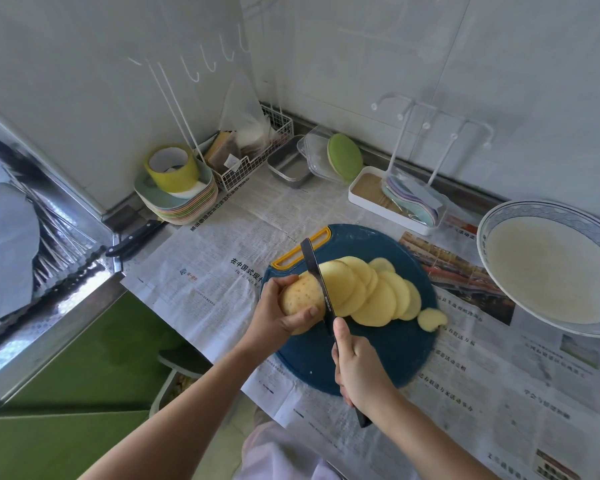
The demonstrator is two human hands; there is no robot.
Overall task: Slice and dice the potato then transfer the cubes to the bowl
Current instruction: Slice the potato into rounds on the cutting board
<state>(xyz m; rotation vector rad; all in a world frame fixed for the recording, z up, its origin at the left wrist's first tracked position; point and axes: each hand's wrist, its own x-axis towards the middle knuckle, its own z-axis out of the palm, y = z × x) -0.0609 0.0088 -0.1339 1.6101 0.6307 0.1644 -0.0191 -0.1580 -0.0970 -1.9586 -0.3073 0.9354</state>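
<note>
Yellow slices [378,299] fan right of the knife [317,278] since the left hand [278,313] grips the potato [300,294] steady while the right hand [357,365] (curled round the handle [363,420]) cuts.

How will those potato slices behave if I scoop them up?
The potato slices look thin, so probably light and snappable. Their cut faces seem moist, so they may slide. Overlapped on the cutting board, they would likely shift apart.
</note>
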